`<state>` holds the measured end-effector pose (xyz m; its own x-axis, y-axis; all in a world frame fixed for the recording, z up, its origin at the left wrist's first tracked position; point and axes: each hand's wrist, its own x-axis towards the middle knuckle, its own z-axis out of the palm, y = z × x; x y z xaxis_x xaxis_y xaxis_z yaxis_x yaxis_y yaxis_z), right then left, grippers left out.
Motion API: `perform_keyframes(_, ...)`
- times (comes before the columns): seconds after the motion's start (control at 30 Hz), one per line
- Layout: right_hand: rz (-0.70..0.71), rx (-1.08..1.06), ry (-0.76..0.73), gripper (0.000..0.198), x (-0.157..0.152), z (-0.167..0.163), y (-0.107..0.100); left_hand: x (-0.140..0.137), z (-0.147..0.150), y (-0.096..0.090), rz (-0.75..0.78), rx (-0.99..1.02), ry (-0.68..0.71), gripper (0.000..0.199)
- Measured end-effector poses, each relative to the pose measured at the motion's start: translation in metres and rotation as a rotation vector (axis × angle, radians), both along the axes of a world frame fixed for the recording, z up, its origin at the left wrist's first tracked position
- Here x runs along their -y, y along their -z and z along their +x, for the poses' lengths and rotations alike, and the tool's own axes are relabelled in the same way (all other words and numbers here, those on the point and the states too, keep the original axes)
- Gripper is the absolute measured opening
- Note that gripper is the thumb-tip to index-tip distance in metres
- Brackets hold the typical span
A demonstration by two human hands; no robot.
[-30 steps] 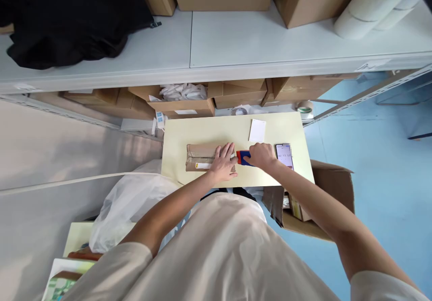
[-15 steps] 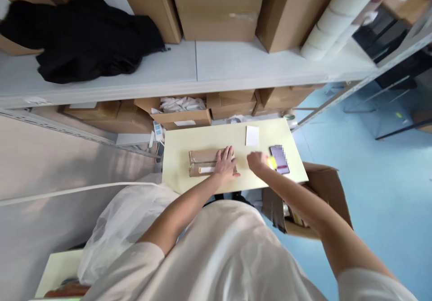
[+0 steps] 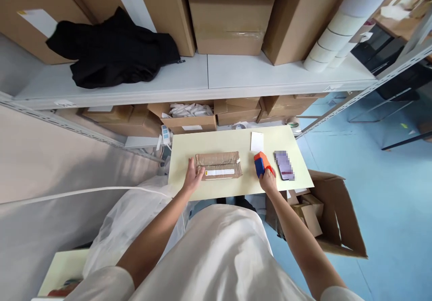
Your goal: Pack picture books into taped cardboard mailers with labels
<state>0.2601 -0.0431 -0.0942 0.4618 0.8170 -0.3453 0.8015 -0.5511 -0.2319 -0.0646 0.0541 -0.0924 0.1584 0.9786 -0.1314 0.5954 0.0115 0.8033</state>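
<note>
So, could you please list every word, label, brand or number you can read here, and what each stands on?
No text can be read:
White strip label on the small brown cardboard parcel: too small.
Screen of the flat rectangular phone: pixelated.
White labels on large brown cardboard boxes: too small.
White label on the open brown carton: too small.
White tags on the grey shelf edge: blurred.

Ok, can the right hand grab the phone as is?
Probably not cleanly: the phone lies close beside the right hand, nothing seen between, but that hand grips the orange-and-blue tool.
</note>
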Motion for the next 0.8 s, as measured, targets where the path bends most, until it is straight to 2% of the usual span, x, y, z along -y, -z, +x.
perform_keyframes(0.07,0.000,-0.013,-0.031,0.036,0.006,-0.004,0.009,0.007,-0.011,0.008,-0.114,0.151,0.063,0.079)
perform_keyframes(0.17,0.031,0.005,-0.079,0.042,0.012,-0.010,0.013,0.015,-0.016,0.013,-0.150,0.272,0.144,0.086)
perform_keyframes(0.3,0.222,0.023,-0.197,0.071,0.012,-0.023,0.008,0.020,-0.017,0.013,-0.111,0.207,0.155,0.096)
perform_keyframes(0.4,0.298,-0.174,-0.343,0.089,0.000,-0.039,0.004,0.019,-0.018,0.015,-0.079,0.120,0.158,0.097)
perform_keyframes(0.47,0.315,-0.325,-0.385,0.094,-0.011,-0.050,0.005,0.018,-0.019,0.017,-0.083,0.098,0.173,0.092)
perform_keyframes(0.63,0.362,-0.641,-0.287,0.084,-0.033,-0.061,0.001,0.010,-0.015,0.018,-0.092,0.129,0.190,0.080)
perform_keyframes(0.8,0.291,-0.841,-0.140,0.069,-0.048,-0.051,-0.026,-0.011,-0.009,0.004,-0.090,0.123,0.110,0.051)
